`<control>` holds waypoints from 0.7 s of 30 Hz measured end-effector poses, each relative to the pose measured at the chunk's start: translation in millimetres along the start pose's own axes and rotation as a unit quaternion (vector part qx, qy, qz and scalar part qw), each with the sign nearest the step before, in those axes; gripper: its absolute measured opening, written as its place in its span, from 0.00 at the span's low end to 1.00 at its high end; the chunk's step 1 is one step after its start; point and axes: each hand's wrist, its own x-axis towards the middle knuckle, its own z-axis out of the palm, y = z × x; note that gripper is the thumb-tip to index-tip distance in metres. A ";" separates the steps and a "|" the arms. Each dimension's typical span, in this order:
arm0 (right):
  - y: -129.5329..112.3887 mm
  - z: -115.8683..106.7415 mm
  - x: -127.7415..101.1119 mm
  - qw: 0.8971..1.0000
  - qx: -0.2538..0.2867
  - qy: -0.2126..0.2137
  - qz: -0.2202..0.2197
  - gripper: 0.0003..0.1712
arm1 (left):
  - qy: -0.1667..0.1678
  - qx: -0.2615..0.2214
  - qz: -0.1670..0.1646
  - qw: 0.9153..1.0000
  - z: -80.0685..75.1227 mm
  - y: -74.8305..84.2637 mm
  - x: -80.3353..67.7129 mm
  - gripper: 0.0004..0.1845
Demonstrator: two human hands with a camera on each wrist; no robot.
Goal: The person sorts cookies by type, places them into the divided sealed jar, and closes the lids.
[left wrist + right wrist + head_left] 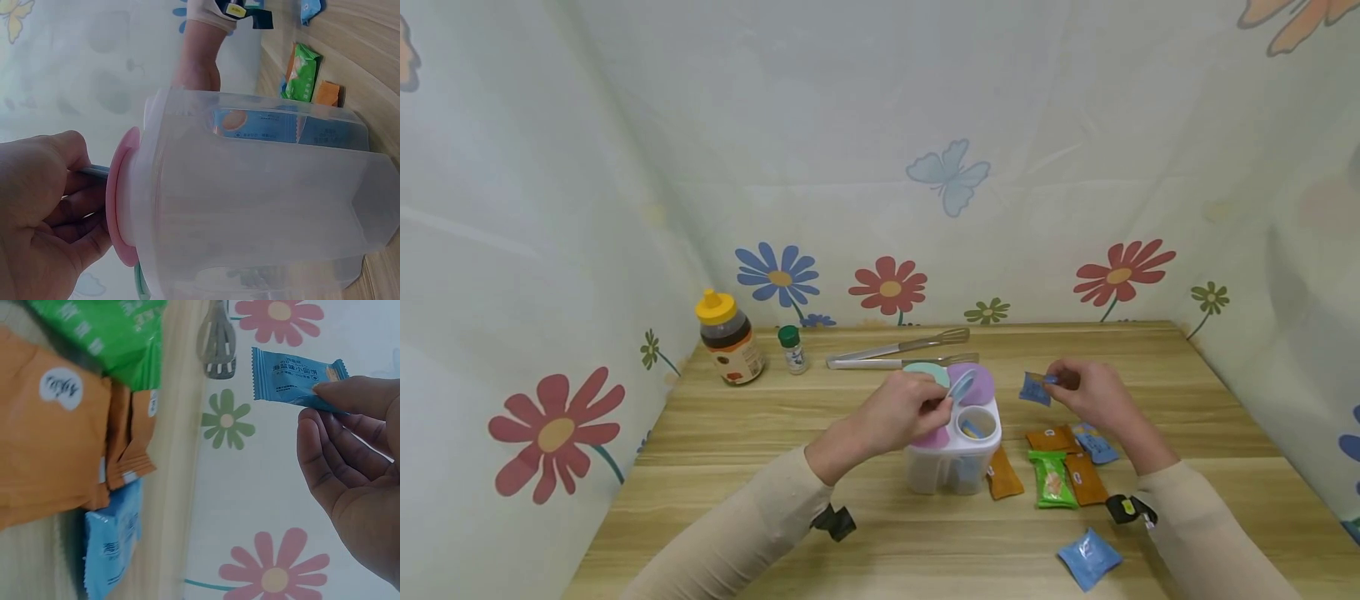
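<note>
My left hand (pixel 895 412) pinches the raised light-blue round lid (pixel 962 387) of a clear plastic box (pixel 269 200) with a white top. The round opening (pixel 977 423) under that lid shows a bit of blue and yellow wrapper inside. Through the box wall, a blue packet (pixel 259 125) stands in one compartment. The pink lid (pixel 123 197), green lid (pixel 927 372) and purple lid (pixel 973 385) are down. To the right of the box, my right hand (pixel 1093 396) pinches a small blue snack packet (pixel 294 375) between thumb and fingers, above the table.
Right of the box lie several orange packets (pixel 1086 479), a green packet (pixel 1054 481) and blue packets (pixel 1090 558). Behind it are metal tongs (pixel 880 362). A yellow-capped jar (pixel 733 346) and a green-capped shaker (pixel 792 350) stand back left. Flowered curtains (pixel 850 208) enclose the table.
</note>
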 end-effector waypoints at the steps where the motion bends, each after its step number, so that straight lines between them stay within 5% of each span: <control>1: -1.4 -0.8 -0.5 1.000 -0.001 0.002 -0.002 0.08 | 0.000 0.000 0.000 1.000 0.1 0.0 0.0 0.07; 21: -30.5 -16.6 -9.1 0.996 0.010 0.054 -0.072 0.07 | 0.004 -0.007 -0.005 1.000 -1.2 1.9 0.4 0.07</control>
